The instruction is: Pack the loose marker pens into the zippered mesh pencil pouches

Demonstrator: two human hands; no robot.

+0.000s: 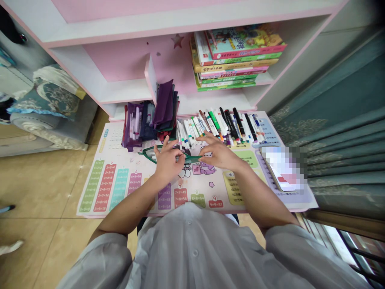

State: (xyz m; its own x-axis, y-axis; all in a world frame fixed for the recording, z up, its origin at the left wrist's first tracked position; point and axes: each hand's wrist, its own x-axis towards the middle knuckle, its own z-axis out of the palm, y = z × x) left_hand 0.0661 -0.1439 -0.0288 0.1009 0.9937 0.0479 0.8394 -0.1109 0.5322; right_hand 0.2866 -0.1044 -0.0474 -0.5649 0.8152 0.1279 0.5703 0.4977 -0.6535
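Note:
A green-edged mesh pouch lies on the desk mat between my hands, with something pale showing inside its left part. My left hand pinches its edge between thumb and forefinger, the other fingers spread. At the pouch's right end, my right hand pinches the green edge in the same way. Just beyond my hands lies a long row of markers, mostly white with some black and green. To their left, filled mesh pouches rest beside a stack of dark purple pouches.
Printed times tables cover the desk mat. A phone lies at the right edge. Behind, a white and pink shelf holds a pile of books. A teal curtain hangs on the right.

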